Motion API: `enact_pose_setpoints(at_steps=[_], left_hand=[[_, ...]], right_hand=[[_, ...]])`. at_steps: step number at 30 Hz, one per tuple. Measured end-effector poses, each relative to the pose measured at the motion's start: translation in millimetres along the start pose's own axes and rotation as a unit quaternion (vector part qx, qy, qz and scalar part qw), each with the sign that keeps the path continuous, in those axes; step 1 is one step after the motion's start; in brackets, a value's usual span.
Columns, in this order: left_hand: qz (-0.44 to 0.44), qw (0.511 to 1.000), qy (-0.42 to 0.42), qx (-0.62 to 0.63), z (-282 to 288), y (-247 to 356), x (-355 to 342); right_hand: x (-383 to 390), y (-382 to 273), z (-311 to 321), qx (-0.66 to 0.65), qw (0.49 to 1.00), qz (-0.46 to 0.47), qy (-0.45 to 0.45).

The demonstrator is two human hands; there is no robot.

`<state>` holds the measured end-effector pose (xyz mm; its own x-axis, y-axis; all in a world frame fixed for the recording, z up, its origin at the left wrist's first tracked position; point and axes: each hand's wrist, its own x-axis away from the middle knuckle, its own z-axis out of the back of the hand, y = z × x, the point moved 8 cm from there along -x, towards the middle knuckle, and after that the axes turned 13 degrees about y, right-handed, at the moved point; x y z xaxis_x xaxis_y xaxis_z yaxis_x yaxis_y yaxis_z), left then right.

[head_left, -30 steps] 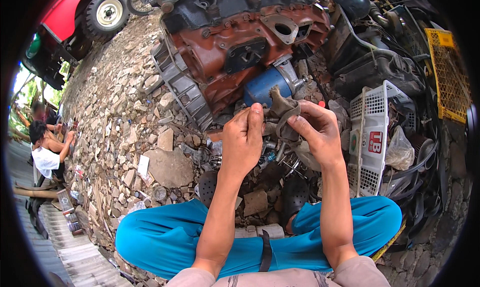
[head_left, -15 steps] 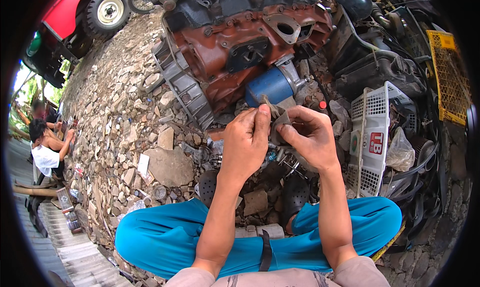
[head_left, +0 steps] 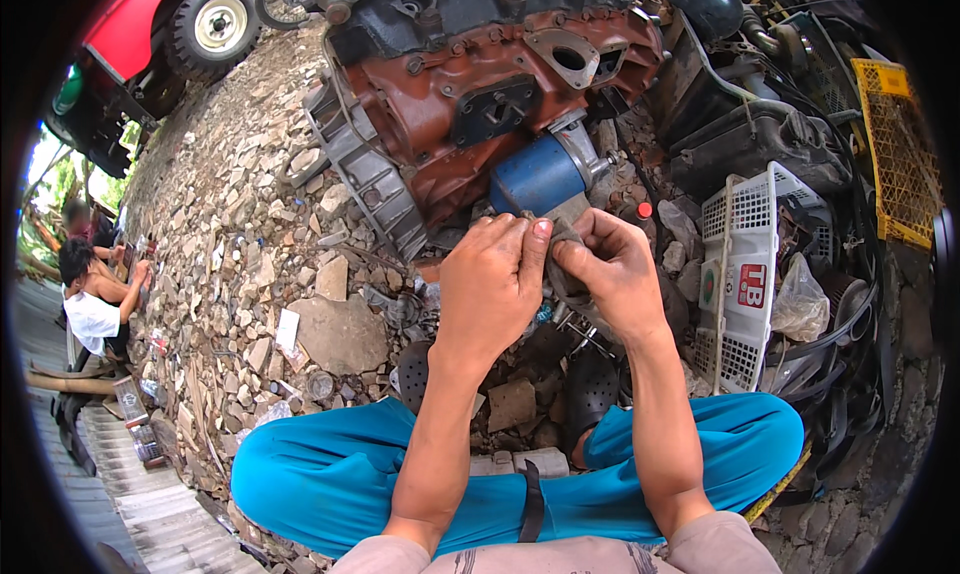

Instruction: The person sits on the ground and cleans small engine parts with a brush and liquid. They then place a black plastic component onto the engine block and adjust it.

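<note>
A greyish-brown rag (head_left: 566,280) is stretched between my two hands in front of the engine. My left hand (head_left: 492,286) grips one side of it, thumb laid along the top. On the other side, my right hand (head_left: 618,279) pinches it between thumb and curled fingers. Whether something small is wrapped inside the cloth, I cannot tell. Just beyond my fingers is a blue cylindrical oil filter (head_left: 530,177), fixed to a reddish-brown engine block (head_left: 405,114) with black parts on top. Metal tools or small parts (head_left: 585,332) lie below my hands, partly hidden.
A white plastic basket (head_left: 740,244) stands on its side at the right, near a yellow crate (head_left: 895,154) and dark metal parts (head_left: 745,139). Rubble and a flat stone (head_left: 340,336) cover the ground at left. Two people (head_left: 95,289) sit far left; a red vehicle (head_left: 130,24) stands behind.
The rag's loose end that stuck up above my fingers is now tucked down. My right hand has shifted slightly left and its fingers are drawn in more; both hands still hold the cloth.
</note>
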<state>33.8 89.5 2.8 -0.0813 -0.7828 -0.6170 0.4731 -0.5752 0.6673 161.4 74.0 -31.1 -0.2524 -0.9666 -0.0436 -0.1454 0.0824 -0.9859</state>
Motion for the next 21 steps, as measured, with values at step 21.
enact_pose_setpoints(at_steps=[21], left_hand=[[0.321, 0.91, 0.027, 0.26, 5, -24, 11]], right_hand=[[-8, -25, 43, -0.081, 0.983, 0.066, 0.152]])
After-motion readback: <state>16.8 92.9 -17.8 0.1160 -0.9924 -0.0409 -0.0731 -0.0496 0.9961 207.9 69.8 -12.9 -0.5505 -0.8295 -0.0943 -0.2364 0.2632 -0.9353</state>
